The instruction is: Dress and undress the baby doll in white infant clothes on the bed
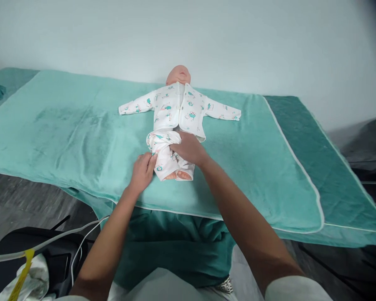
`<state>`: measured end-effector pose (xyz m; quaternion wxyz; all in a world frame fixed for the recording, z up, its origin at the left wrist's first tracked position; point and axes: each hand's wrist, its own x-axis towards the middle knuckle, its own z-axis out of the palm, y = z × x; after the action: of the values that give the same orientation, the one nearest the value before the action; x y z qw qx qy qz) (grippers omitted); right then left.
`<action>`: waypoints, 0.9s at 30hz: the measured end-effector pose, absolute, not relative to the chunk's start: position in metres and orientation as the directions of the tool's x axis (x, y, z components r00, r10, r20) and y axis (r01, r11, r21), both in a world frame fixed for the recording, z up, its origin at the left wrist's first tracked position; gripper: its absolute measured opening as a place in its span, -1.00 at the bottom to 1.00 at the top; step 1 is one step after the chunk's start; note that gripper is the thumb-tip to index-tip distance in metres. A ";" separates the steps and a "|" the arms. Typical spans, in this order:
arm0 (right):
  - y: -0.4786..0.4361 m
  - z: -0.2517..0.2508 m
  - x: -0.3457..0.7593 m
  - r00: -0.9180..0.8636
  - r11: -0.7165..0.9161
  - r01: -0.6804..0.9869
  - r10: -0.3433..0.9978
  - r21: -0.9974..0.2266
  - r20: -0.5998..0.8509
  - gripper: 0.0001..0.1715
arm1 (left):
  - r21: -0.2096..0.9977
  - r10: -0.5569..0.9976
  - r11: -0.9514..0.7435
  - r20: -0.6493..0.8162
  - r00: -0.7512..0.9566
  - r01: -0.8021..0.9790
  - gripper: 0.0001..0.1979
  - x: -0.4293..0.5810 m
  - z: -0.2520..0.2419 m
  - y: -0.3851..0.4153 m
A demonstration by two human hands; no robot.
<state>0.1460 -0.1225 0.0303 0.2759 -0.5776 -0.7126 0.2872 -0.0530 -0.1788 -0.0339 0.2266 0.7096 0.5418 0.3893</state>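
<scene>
A baby doll (pixel 179 74) lies on its back, its head toward the wall. It wears a white printed jacket (pixel 166 110), with the front panels parted low down and both sleeves spread sideways. White printed baby trousers (pixel 166 165) are around its legs, bunched at the top, and the feet (pixel 184 175) show at the leg openings. My right hand (pixel 190 148) is closed on the trousers near the waist; its fingertips are partly hidden in the cloth. At the left edge of the trousers, my left hand (pixel 143 168) pinches the fabric between thumb and fingers.
The doll lies on a bed with a green plush cover (pixel 81 125) edged in white piping. A pale wall (pixel 188 33) stands behind it. Below left are a black chair (pixel 15 238), a pale cable (pixel 62 236) with a yellow tie, and crumpled cloth (pixel 34 278).
</scene>
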 end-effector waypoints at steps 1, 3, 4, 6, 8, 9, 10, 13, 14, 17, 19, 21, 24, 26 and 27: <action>-0.123 0.030 0.146 -0.183 0.174 0.663 0.981 -0.728 0.068 -0.76 | 0.725 0.945 -0.301 0.315 0.089 0.620 -0.55 -0.054 -0.034 -0.174; -0.124 0.029 0.146 -0.174 0.178 0.676 0.982 -0.715 0.079 -0.77 | 0.662 0.938 -0.275 0.345 0.042 0.698 -0.57 -0.054 -0.033 -0.163; -0.125 0.028 0.145 -0.161 0.173 0.693 0.983 -0.700 0.084 -0.80 | 0.620 0.933 -0.260 0.360 0.025 0.740 -0.58 -0.054 -0.033 -0.158; -0.129 0.025 0.144 -0.118 0.151 0.738 0.988 -0.658 0.094 -0.83 | 0.546 0.927 -0.237 0.376 0.018 0.804 -0.62 -0.053 -0.033 -0.151; -0.135 0.023 0.143 -0.089 0.144 0.754 0.989 -0.641 0.117 -0.79 | 0.524 0.923 -0.248 0.384 0.034 0.815 -0.65 -0.053 -0.034 -0.151; -0.140 0.022 0.144 -0.091 0.161 0.736 0.986 -0.657 0.140 -0.75 | 0.547 0.918 -0.268 0.395 0.038 0.793 -0.67 -0.054 -0.034 -0.152; -0.144 0.022 0.146 -0.103 0.196 0.697 0.979 -0.690 0.173 -0.71 | 0.593 0.912 -0.293 0.410 0.033 0.750 -0.70 -0.055 -0.034 -0.153; -0.149 0.020 0.158 -0.113 0.348 0.484 0.935 -0.803 0.337 -0.67 | 0.768 0.898 -0.339 0.437 -0.057 0.543 -0.79 -0.060 -0.028 -0.151; -0.147 0.020 0.163 -0.066 0.385 0.435 0.915 -0.814 0.397 -0.69 | 0.807 0.894 -0.338 0.436 -0.101 0.485 -0.81 -0.061 -0.023 -0.147; -0.127 0.020 0.175 0.099 0.360 0.530 0.873 -0.768 0.478 -0.74 | 0.853 0.887 -0.328 0.426 -0.178 0.406 -0.87 -0.054 -0.002 -0.120; -0.109 0.021 0.177 0.061 0.281 0.704 0.891 -0.653 0.449 -0.73 | 0.846 0.907 -0.337 0.410 -0.099 0.413 -0.93 -0.042 0.013 -0.097; -0.094 0.023 0.173 -0.057 0.248 0.845 0.923 -0.474 0.382 -0.76 | 0.783 0.923 -0.360 0.379 0.070 0.507 -0.79 -0.026 0.026 -0.077; -0.085 0.027 0.163 -0.137 0.232 0.936 0.933 -0.265 0.333 -0.88 | 0.604 0.928 -0.365 0.296 0.226 0.708 -0.66 -0.007 0.034 -0.063; -0.085 0.027 0.160 -0.125 0.217 0.943 0.933 -0.252 0.337 -0.94 | 0.510 0.936 -0.345 0.253 0.245 0.788 -0.69 -0.002 0.035 -0.064; -0.085 0.026 0.161 -0.115 0.220 0.934 0.931 -0.281 0.348 -0.88 | 0.482 0.937 -0.342 0.243 0.252 0.807 -0.70 -0.001 0.035 -0.066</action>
<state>0.1615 -0.0848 0.0259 0.2297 -0.6244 -0.7465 -0.0039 -0.0013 -0.0662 0.0351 0.1303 0.7804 0.5585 0.2491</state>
